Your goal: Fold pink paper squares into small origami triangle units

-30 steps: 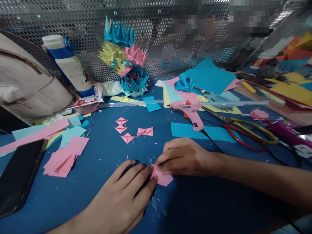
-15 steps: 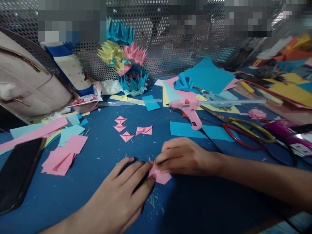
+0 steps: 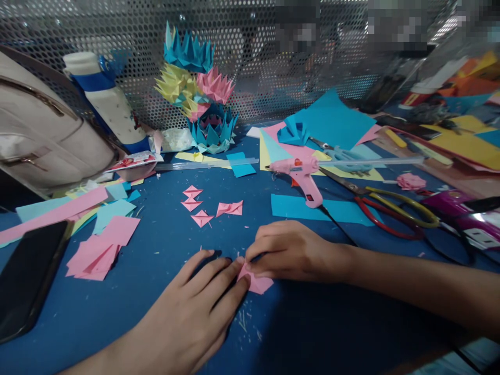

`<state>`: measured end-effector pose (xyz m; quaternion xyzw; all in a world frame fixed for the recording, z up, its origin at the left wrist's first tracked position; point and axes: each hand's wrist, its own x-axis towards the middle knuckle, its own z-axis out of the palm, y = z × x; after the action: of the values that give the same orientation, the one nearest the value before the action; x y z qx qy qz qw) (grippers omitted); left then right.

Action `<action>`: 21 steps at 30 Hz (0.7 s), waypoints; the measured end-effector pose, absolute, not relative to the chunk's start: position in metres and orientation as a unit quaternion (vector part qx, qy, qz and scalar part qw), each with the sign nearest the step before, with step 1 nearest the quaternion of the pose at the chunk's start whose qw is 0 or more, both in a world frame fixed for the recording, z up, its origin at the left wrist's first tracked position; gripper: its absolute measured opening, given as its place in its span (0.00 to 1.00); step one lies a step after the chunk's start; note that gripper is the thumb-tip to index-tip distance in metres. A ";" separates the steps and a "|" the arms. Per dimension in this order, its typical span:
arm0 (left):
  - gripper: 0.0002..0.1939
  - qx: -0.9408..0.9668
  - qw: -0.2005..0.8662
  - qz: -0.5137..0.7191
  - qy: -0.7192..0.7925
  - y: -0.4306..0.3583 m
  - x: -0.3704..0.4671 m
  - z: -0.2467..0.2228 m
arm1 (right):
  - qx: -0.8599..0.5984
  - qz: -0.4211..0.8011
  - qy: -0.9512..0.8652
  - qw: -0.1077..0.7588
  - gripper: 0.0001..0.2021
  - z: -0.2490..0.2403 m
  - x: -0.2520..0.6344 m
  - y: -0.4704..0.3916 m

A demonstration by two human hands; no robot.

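A small piece of pink paper [image 3: 257, 283] lies on the blue table, partly folded, its upper part covered by fingers. My left hand [image 3: 197, 297] rests palm down at its left side; thumb and index fingertips hold the paper against the table while the other fingers stretch out. From the right, my right hand [image 3: 289, 252] pinches the paper's upper edge with bent fingers. Beyond the hands sit several small folded pink pieces [image 3: 202, 218], one of them a twisted pink piece [image 3: 230, 208]. A stack of pink paper squares [image 3: 97, 255] lies to the left.
A pink glue gun [image 3: 302, 174] and red-and-yellow-handled scissors [image 3: 398, 211] lie beyond my right hand. Paper flowers [image 3: 213, 130] stand at the back by the perforated metal panel. At left are a phone [image 3: 33, 281], a bottle [image 3: 111, 112] and a bag [image 3: 47, 120].
Both hands keep nearly the same grip on the pink paper. The whole view has shifted very slightly; nothing on the table has visibly moved.
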<state>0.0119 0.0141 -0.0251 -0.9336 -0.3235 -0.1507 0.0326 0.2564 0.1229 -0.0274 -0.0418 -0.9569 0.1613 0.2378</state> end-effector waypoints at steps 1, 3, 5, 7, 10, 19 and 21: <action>0.22 -0.934 0.032 -0.149 -0.324 0.014 0.012 -0.025 | -0.042 0.160 -0.957 0.239 0.07 -0.027 0.256 0.123; 0.22 -0.934 0.030 -0.144 -0.326 0.014 0.012 -0.024 | -0.041 0.158 -0.958 0.234 0.07 -0.025 0.255 0.123; 0.22 -0.935 0.026 -0.137 -0.327 0.013 0.012 -0.024 | -0.035 0.155 -0.961 0.227 0.08 -0.023 0.255 0.124; 0.23 -0.935 0.018 -0.133 -0.328 0.013 0.012 -0.024 | -0.034 0.156 -0.964 0.214 0.08 -0.021 0.255 0.124; 0.24 -0.935 0.009 -0.135 -0.328 0.014 0.012 -0.024 | -0.049 0.149 -0.969 0.192 0.10 -0.020 0.255 0.123; 0.25 -0.927 -0.026 -0.151 -0.341 0.013 0.011 -0.022 | -0.069 0.087 -0.985 0.132 0.15 -0.006 0.257 0.117; 0.26 -0.931 -0.028 -0.143 -0.335 0.014 0.010 -0.022 | -0.056 0.106 -0.988 0.101 0.17 0.003 0.261 0.120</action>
<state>0.0098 0.0139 -0.0217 -0.9309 -0.3350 -0.1430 -0.0284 0.2609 0.1201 0.0027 -0.0558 -0.9876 0.1061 0.1012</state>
